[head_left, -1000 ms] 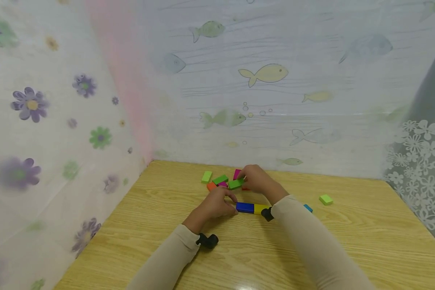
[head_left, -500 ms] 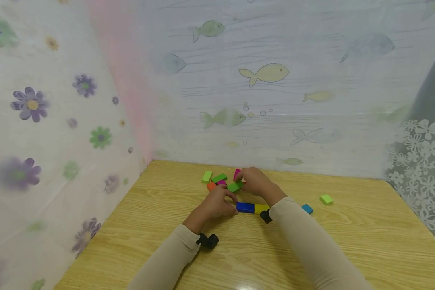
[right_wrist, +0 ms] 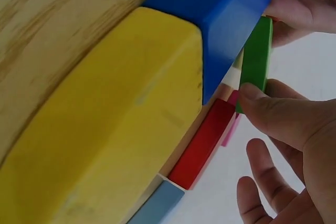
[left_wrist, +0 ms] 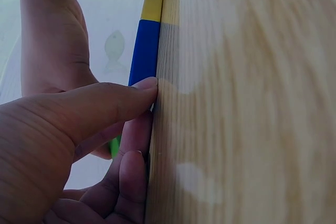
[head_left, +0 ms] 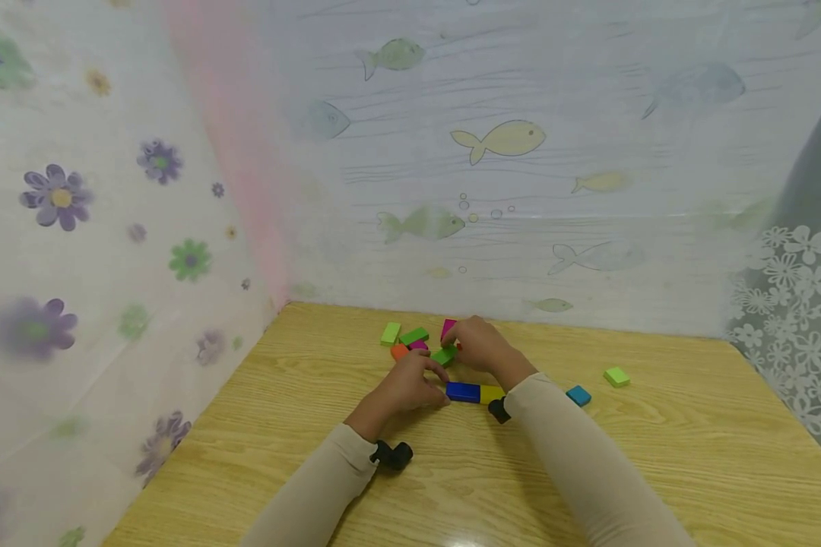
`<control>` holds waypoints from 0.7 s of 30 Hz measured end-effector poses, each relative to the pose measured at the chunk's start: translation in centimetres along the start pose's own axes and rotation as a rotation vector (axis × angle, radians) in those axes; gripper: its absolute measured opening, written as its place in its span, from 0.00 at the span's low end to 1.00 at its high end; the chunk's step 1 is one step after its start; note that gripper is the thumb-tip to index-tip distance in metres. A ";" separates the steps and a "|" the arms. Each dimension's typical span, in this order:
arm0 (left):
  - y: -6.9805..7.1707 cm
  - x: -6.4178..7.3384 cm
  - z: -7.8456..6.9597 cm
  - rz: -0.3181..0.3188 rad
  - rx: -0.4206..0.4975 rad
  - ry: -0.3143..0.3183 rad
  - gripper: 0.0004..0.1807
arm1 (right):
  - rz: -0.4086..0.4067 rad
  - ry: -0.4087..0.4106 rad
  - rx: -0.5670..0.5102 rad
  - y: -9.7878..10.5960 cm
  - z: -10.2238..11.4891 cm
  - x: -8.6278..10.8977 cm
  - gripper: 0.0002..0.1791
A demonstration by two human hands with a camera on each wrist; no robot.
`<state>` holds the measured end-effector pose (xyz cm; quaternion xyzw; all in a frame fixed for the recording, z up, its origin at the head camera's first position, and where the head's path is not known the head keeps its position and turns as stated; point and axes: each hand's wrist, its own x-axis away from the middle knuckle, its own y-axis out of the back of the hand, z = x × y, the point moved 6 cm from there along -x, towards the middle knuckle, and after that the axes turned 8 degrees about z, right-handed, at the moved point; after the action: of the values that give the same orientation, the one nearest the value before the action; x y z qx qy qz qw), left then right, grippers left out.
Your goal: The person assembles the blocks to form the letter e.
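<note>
The right hand [head_left: 480, 347], pinching the green block [right_wrist: 256, 53], has drawn it slightly nearer the blue block [head_left: 463, 392], whose end the left hand [head_left: 407, 384] grips on the counter [head_left: 691, 433], so it seems the piece now singled out.

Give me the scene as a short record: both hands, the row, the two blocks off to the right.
Left hand: thumb and finger at left end of blue block
Right hand: pinches a green block
Row: blue block and yellow block, end to end
Right side: teal block and lime block, apart on the table
</note>
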<state>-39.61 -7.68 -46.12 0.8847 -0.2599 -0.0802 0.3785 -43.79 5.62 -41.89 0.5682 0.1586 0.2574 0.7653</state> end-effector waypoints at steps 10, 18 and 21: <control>0.1 0.2 -0.2 0.002 0.007 -0.006 0.14 | 0.017 -0.017 0.009 -0.5 0.1 -0.1 0.14; 0.1 0.1 -0.2 0.003 -0.006 -0.022 0.14 | 0.027 -0.037 0.026 -0.8 -0.1 -0.1 0.15; 0.0 0.0 -0.1 0.002 -0.011 -0.018 0.14 | 0.034 -0.039 0.017 -0.8 -0.2 -0.1 0.15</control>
<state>-39.58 -7.58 -46.02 0.8816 -0.2640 -0.0893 0.3809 -43.79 5.50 -42.70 0.5823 0.1361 0.2576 0.7590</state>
